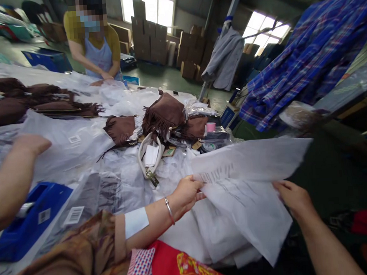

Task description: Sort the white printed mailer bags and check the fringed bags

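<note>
My left hand [187,191], with a bracelet at its wrist, pinches one side of a translucent white plastic bag [248,208] with printed lines near its opening. The fingers of my right hand [294,196] are closed on the opposite edge. Held between both hands, the bag has its upper flap [251,160] folded away from the lower sheet. More white bags [202,232] lie beneath it. Beyond my left hand are a small white pouch [150,156] with paper inside and a brown fringed bag [164,113].
At the left, a co-worker's hand [31,146] reaches over a bagged item beside a blue tape dispenser [35,219]. Another person [97,55] stands across the table. Brown bags [2,104] are piled far left. A plaid shirt [306,53] hangs at the right.
</note>
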`<state>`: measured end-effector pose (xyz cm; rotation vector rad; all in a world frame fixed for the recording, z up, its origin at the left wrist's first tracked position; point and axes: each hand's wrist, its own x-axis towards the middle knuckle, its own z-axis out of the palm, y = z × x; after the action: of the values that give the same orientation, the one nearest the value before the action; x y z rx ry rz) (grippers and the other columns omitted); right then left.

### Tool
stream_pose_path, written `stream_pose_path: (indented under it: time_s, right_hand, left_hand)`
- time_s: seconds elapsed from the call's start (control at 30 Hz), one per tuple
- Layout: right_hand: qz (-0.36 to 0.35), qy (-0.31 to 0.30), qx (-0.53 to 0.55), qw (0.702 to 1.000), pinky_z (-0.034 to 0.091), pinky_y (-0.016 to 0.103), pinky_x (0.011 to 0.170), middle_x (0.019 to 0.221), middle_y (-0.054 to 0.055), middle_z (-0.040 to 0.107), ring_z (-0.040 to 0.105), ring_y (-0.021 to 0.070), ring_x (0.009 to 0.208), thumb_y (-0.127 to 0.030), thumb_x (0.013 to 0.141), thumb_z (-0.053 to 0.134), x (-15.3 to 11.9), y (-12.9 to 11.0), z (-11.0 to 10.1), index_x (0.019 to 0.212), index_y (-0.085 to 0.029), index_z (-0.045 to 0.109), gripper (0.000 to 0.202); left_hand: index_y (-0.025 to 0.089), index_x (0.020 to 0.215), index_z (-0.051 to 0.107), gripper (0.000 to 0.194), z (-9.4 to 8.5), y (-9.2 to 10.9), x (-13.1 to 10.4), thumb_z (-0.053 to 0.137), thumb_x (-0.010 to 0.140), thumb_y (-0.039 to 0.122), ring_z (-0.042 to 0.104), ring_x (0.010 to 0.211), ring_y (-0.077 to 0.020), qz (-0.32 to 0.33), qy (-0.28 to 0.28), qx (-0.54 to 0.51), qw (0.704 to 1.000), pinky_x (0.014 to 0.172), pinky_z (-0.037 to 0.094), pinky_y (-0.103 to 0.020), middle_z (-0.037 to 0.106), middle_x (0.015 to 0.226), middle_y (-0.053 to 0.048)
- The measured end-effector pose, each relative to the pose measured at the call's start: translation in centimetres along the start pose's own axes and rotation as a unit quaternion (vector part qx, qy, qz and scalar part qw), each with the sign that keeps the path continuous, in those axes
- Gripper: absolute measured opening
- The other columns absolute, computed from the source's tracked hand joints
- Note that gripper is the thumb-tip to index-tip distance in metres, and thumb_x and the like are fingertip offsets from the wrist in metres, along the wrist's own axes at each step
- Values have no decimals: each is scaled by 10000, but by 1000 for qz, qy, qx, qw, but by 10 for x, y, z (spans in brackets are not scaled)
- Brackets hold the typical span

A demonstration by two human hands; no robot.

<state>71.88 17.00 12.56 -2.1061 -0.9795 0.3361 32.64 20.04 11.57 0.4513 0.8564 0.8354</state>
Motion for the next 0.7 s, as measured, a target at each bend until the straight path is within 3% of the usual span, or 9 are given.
stream_pose_path:
  time_s: [0.1,0.23,0.33,0.47,0.57,0.63,0.7]
  right_hand:
    - [-31,-65,-131,989,449,347,543,716,94,720,628,241,615,-553,604,648,8,30,18,729,-188,765,403]
    - [-55,-121,-184,974,471,389,594,680,103,718,660,294,652,-554,628,571,8,66,52,629,-234,741,363]
    - [-60,-151,-202,966,470,414,586,640,112,702,666,324,632,-530,632,566,7,92,66,565,-255,707,316]
    - [-115,-163,-279,939,490,464,600,667,129,702,682,361,644,-485,715,513,12,115,64,588,-280,689,299]
    - [-216,-84,-358,905,503,529,630,780,190,707,674,393,674,-479,789,440,8,102,69,797,-232,742,391]
    - [-316,-36,-351,880,522,549,731,1022,231,704,683,407,858,-490,838,393,-4,79,85,999,-181,736,489]
    - [-399,-28,-297,867,518,537,879,1286,212,629,622,396,1132,-514,869,385,-20,56,112,1173,-174,688,547]
  left_hand:
    - [156,923,599,258,-19,-23,41,582,695,38,646,744,-138,-8,86,100,991,604,571,-239,690,931,-59]
    - [147,855,595,176,-39,-48,78,574,713,44,605,695,-149,3,143,193,971,541,553,-248,632,836,-47]
    - [147,826,571,162,-48,-57,95,609,700,52,580,642,-144,12,175,246,953,525,544,-255,572,754,-17]
    - [150,876,567,236,-55,-62,104,657,679,57,558,530,-130,12,195,312,930,516,527,-265,525,659,33]
    - [154,877,564,258,-58,-66,106,676,664,63,534,488,-120,8,203,342,918,502,508,-259,523,638,46]
    - [157,886,571,274,-58,-70,105,698,654,86,537,495,-120,10,200,359,912,504,494,-253,547,651,40]
    - [158,920,593,298,-58,-74,104,724,653,141,574,549,-141,21,182,395,900,545,496,-264,592,686,20]
